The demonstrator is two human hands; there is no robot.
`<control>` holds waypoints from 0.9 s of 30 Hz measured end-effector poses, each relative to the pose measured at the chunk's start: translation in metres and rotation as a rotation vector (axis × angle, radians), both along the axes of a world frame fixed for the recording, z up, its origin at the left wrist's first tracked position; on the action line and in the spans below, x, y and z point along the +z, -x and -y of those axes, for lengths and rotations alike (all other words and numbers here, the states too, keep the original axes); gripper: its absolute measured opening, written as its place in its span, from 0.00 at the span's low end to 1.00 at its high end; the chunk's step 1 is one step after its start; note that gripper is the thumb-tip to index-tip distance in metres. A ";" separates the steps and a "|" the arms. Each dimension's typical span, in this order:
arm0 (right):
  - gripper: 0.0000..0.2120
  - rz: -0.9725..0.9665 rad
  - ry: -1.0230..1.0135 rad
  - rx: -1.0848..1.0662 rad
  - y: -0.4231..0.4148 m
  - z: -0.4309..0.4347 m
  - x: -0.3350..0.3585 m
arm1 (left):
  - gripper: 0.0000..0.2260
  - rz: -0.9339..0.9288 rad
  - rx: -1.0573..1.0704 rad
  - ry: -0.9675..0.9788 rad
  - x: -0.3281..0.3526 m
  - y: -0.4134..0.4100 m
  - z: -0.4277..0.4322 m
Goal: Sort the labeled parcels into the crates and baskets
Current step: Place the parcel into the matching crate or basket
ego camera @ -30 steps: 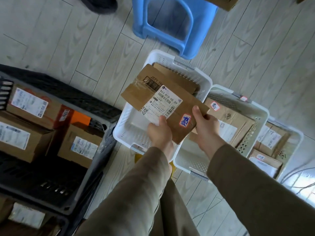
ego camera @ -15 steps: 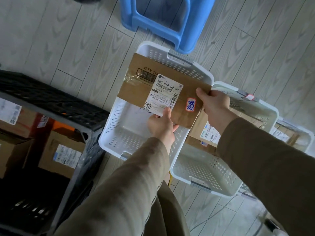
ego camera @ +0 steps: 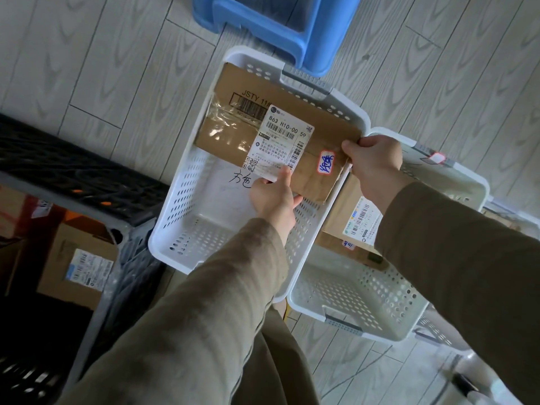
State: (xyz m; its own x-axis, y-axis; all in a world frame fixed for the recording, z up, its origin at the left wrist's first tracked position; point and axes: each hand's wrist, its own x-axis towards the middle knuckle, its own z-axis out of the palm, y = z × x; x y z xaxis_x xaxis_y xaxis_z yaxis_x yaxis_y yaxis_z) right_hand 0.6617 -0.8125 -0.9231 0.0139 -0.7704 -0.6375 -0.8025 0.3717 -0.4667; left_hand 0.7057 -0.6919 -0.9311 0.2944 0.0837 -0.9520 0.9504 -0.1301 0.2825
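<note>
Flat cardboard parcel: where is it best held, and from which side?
Pinch the flat cardboard parcel at its near edge and right end, from the near side and the right, as the left hand and right hand do. Broad and thin, it is probably steadiest with two spaced edge grips.

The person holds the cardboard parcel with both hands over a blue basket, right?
Not quite. The basket under the cardboard parcel is white, not blue, as the head view shows. The left hand and the right hand do both hold the parcel.

Both hands (ego camera: 274,197) (ego camera: 375,160) hold a cardboard parcel (ego camera: 233,133) over a white basket (ego camera: 187,217).
</note>
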 end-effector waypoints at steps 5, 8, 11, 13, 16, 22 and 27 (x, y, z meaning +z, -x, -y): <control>0.10 -0.035 0.001 0.023 0.002 -0.003 -0.004 | 0.09 -0.013 -0.028 0.029 -0.003 -0.004 -0.001; 0.06 -0.033 0.048 0.028 0.002 -0.008 -0.008 | 0.09 0.018 -0.037 0.032 -0.003 -0.009 -0.002; 0.07 -0.024 0.092 0.044 0.005 -0.013 -0.010 | 0.05 0.040 -0.038 0.030 0.002 -0.014 -0.001; 0.10 -0.031 0.113 0.065 0.007 -0.015 -0.009 | 0.05 0.031 -0.044 0.027 0.004 -0.016 0.000; 0.13 -0.033 0.114 0.066 0.008 -0.015 -0.009 | 0.06 0.032 -0.076 0.006 0.005 -0.016 0.002; 0.13 -0.013 0.042 0.094 0.009 -0.014 -0.001 | 0.15 0.014 -0.178 -0.015 0.006 -0.017 -0.003; 0.13 -0.021 -0.035 0.117 0.009 -0.013 0.020 | 0.12 -0.020 -0.234 -0.059 0.027 -0.025 -0.005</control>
